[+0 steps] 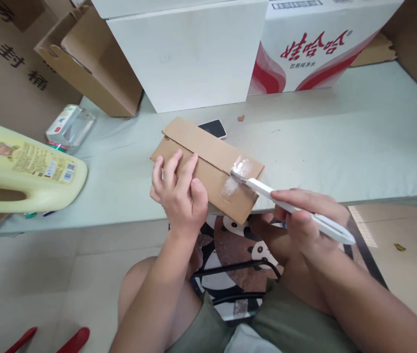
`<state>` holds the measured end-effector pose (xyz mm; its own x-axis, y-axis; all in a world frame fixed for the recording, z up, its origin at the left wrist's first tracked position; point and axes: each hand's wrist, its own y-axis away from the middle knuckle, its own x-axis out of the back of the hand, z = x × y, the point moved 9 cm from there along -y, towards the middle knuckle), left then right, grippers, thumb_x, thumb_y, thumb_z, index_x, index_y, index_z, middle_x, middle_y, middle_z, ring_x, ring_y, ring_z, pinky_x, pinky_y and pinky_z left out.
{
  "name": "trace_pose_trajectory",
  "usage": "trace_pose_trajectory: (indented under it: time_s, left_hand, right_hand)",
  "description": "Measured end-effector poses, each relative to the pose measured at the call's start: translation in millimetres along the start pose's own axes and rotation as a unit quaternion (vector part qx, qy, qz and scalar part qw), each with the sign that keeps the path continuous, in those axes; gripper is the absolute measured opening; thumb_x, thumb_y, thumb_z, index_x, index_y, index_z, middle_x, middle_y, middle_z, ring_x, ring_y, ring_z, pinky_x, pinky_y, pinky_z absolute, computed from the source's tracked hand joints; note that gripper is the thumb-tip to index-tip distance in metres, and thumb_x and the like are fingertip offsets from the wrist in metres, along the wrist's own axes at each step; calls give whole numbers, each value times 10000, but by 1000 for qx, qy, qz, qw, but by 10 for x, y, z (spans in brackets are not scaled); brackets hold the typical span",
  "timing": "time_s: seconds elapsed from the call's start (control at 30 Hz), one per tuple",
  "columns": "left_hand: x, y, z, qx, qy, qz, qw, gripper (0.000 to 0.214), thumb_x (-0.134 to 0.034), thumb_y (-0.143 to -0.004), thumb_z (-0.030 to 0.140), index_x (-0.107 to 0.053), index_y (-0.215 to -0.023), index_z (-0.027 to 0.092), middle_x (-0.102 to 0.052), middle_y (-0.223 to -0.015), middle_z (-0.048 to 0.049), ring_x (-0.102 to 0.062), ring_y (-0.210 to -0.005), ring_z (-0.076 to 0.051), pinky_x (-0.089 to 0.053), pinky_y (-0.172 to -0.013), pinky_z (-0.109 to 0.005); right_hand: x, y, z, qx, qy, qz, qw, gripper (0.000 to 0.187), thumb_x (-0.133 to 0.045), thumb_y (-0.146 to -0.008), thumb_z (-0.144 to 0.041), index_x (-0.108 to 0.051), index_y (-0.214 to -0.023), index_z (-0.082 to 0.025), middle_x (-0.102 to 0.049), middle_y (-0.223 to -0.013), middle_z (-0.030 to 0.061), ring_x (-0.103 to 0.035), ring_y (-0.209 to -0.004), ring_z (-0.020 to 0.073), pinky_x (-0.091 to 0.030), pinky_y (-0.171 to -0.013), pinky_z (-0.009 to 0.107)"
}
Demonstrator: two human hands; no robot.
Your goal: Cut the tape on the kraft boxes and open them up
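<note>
A flat brown cardboard box (208,184) lies at an angle near the front edge of the low table, one corner jutting past it. Clear tape (242,166) crosses its flap seam toward the right end. My left hand (181,193) rests on the box's left half, fingers spread and pressing on its top. In my right hand (309,215) is a white utility knife (267,189), gripped by the handle. Its blade tip touches the tape at the seam. Part of the right fingers is hidden behind the handle.
A phone (213,128) lies just behind the box. White cartons (193,59) and an open brown box (94,63) stand along the back. To the left are a large pale yellow bottle (42,166) and a clear plastic container (74,125). A small brown scrap (241,118) is on the tabletop.
</note>
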<state>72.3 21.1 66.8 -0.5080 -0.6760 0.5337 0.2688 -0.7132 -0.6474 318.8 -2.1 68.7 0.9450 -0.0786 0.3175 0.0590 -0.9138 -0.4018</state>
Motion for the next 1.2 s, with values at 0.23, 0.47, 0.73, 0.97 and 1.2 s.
trace_pose_trajectory:
  time_s: [0.23,0.47,0.73,0.97,1.2]
  left_hand:
    - [7,0,6,-3,11,-5,1000,427,-448,-990,342,-796,-1226,266,-720,-1374,-89,-479,-1461,-382,-290,-1247,-569]
    - [1,1,1,-7,-3,-5,1000,454,-416,-1015,404,-798,-1220,267,-724,-1369,-86,-488,-1461,-377,-320,-1243,-562]
    - [-26,5,-17,-11,16,-15,1000,465,-413,-1025,446,-792,-1235,277,-710,-1380,-91,-460,-1480,-384,-282,-1262,-574]
    - [-27,-4,-23,-12,25,-6,1000,465,-428,-1020,454,-799,-1234,272,-718,-1360,-102,-464,-1471,-399,-279,-1255,-582]
    - [-8,-5,-29,-25,21,-3,999,536,-373,-1043,526,-795,-1237,258,-716,-1358,-97,-464,-1481,-366,-292,-1277,-543]
  right_hand:
    - [-9,30,-61,-17,5,12,1000,133,-806,-903,-334,-791,-1027,-289,-779,-722,-5,-700,-538,153,-553,-482,258]
    - [27,-5,-316,-1,65,30,997,25,-761,-927,-281,-772,-948,-290,-793,-743,6,-731,-573,176,-584,-522,298]
    - [-51,-45,-329,-20,80,-8,997,38,-746,-943,-297,-769,-966,-277,-804,-787,1,-746,-624,169,-574,-558,291]
    - [-64,-79,-305,50,73,0,996,18,-730,-935,-295,-743,-924,-290,-750,-662,-30,-662,-500,142,-504,-488,289]
    - [100,-20,-229,16,52,46,997,129,-674,-966,-367,-704,-862,-297,-675,-592,-24,-606,-462,159,-461,-443,320]
